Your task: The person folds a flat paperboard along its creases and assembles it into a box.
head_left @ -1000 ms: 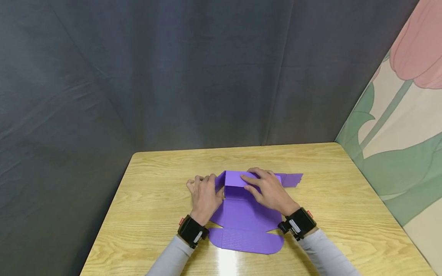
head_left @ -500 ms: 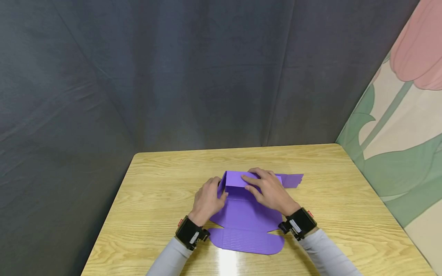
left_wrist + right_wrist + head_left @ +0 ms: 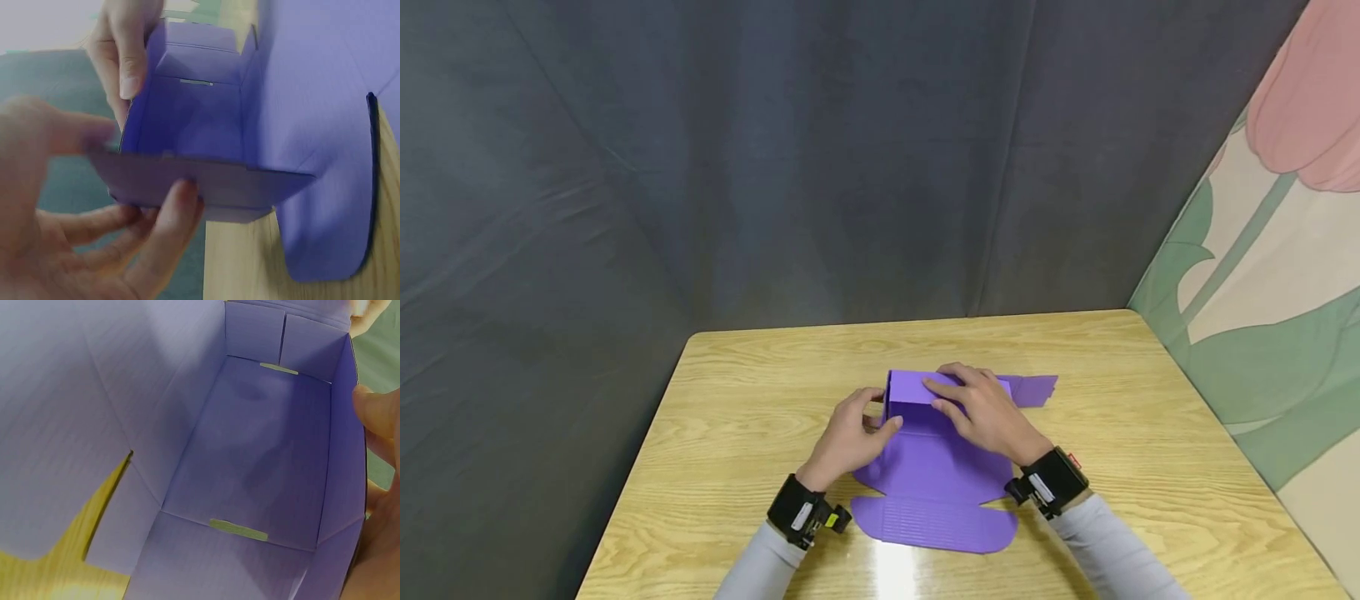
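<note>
Against a box (image 3: 942, 467) (purple) rest left hand (image 3: 848, 436) and right hand (image 3: 992, 418).

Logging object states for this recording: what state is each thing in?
Purple cardboard box: partly folded, open
Rounded tuck flap: unfolded
Right side flap: sticking outward
Left grip: curled against the box's left end
Right grip: holding the box's long wall
Wrist cameras: strapped on
Dark curtain: hanging
</note>
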Tool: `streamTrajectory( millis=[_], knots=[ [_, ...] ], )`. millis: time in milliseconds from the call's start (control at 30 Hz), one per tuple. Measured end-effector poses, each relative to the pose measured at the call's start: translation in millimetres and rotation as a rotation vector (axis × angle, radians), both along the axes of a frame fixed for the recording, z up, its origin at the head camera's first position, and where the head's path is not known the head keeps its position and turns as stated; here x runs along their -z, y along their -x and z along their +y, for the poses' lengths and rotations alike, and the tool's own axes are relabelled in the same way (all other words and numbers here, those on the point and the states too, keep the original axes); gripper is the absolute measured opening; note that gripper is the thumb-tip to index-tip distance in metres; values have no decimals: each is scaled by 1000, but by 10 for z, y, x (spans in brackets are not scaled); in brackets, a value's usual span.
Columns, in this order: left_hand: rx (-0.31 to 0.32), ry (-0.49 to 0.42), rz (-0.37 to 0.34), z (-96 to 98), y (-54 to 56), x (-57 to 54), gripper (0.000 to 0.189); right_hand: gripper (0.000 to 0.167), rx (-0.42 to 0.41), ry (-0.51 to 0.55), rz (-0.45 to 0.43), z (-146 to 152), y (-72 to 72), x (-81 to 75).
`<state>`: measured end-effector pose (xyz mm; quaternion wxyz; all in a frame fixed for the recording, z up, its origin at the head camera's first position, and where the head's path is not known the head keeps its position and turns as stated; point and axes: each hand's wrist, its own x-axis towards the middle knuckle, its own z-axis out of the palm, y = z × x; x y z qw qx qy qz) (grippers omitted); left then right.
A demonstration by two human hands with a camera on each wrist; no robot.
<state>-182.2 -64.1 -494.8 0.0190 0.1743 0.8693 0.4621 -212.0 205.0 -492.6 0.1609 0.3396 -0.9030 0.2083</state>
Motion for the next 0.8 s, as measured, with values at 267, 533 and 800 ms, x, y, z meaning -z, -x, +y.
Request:
streamTrajectory(
  millis=[267, 533, 800],
  knots=[
    [86, -113, -113, -103, 57, 19, 53, 38, -4, 4, -15, 9, 0, -28],
    [126, -144, -179, -138, 112, 53, 77, 38, -20, 0, -37, -5, -6, -69],
    [138, -146, -162, -58, 193, 111, 94, 38, -20, -5, -54, 6, -17, -92]
  ],
)
